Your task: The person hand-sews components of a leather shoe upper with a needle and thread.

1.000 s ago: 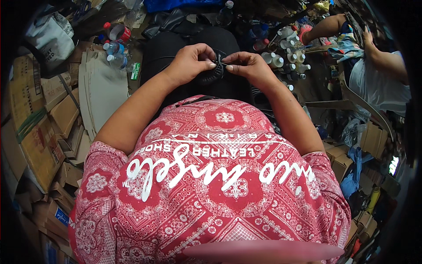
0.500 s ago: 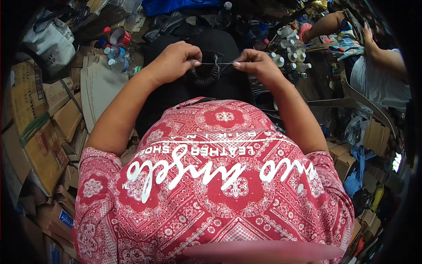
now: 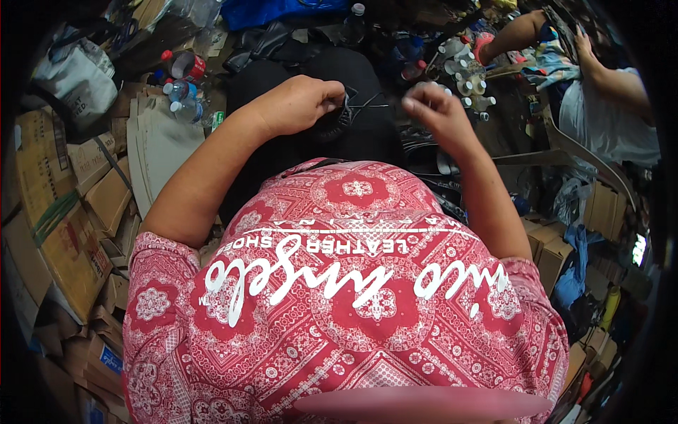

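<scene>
My left hand [image 3: 300, 104] is over my dark-clad lap, thumb and fingers pinched together at a dark ribbed ring [image 3: 333, 128], which looks wrapped in cord. A thin pale strand [image 3: 371, 106], straight like a needle or taut thread, sticks out to the right of the ring. Thin dark loops rise beside it. My right hand [image 3: 439, 113] is raised to the right, apart from the ring, with fingers curled and thumb close to the forefinger. Whatever may be between its fingertips is too small to make out.
Flattened cardboard [image 3: 159, 152] and cardboard boxes [image 3: 60, 205] lie at the left. Plastic bottles [image 3: 185, 99] stand left of my lap; several more bottles [image 3: 470, 81] are at the right. Another person's arm [image 3: 614, 81] is at the far right. A blue sheet [image 3: 282, 10] lies ahead.
My right hand has moved right and let go of the strand that both hands stretched between them. My left hand has shifted right and now covers part of the ring.
</scene>
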A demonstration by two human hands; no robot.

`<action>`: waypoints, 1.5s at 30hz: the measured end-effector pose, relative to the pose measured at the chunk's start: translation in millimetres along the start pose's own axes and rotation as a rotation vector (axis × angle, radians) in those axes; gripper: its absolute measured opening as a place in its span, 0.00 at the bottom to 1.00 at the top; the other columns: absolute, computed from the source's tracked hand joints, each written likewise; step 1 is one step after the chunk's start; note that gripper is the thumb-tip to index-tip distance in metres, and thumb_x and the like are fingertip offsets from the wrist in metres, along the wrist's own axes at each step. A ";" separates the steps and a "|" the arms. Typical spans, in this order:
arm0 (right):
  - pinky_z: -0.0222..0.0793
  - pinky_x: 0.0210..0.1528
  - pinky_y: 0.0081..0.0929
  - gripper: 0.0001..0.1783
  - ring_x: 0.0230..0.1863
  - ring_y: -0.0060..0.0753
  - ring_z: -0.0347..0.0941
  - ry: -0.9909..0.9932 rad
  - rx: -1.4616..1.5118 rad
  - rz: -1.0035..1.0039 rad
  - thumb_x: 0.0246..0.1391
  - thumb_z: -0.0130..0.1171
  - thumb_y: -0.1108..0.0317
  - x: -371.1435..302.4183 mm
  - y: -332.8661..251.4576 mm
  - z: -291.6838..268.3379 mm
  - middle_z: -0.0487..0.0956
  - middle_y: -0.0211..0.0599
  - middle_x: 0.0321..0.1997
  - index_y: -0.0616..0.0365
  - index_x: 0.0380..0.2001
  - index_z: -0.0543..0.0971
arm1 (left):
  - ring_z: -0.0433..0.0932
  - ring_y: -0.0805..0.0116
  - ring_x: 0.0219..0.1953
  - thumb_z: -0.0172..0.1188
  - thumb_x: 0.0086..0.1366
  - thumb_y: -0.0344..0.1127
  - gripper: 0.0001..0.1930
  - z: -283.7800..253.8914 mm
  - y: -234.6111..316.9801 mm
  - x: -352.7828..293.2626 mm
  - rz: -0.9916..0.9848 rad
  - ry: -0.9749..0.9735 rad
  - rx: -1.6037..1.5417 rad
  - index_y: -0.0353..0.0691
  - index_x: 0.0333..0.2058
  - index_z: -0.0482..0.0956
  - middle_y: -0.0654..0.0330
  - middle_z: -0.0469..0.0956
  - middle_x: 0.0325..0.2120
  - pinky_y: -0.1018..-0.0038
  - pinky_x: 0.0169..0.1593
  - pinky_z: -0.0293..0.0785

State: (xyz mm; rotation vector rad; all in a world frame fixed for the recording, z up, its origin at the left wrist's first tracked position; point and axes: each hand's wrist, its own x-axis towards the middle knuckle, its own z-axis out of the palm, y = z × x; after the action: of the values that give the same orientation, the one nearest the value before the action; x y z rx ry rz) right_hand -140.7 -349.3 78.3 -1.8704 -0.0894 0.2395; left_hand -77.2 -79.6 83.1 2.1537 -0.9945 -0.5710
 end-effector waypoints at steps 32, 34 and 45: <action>0.65 0.36 0.25 0.08 0.30 0.26 0.72 0.077 -0.322 0.197 0.54 0.56 0.68 -25.7 34.1 -81.2 0.79 0.32 0.28 0.61 0.34 0.79 | 0.68 0.75 0.32 0.53 0.62 0.27 0.03 -119.6 -85.3 -198.4 -0.383 0.418 -0.234 0.35 0.33 0.73 0.64 0.71 0.27 0.76 0.39 0.66; 0.64 0.40 0.21 0.10 0.34 0.18 0.70 0.112 0.148 0.238 0.55 0.57 0.67 -18.0 10.5 -84.7 0.77 0.26 0.28 0.65 0.32 0.78 | 0.68 0.76 0.32 0.54 0.62 0.28 0.04 -126.4 -79.1 -197.5 -0.396 0.476 -0.450 0.35 0.33 0.74 0.65 0.72 0.27 0.76 0.40 0.65; 0.62 0.55 0.38 0.17 0.37 0.28 0.72 -0.003 1.333 -0.151 0.60 0.48 0.53 28.7 -58.9 -11.7 0.77 0.32 0.32 0.55 0.34 0.75 | 0.64 0.72 0.25 0.46 0.69 0.39 0.10 -109.4 19.4 -118.3 0.243 0.790 -1.447 0.39 0.34 0.68 0.63 0.65 0.25 0.76 0.41 0.60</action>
State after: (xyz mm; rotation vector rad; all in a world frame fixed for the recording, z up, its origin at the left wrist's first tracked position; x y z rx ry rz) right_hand -106.8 -336.8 134.1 -0.5335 -0.0478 0.1297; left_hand -90.1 48.1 182.4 0.7651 -0.1750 -0.1352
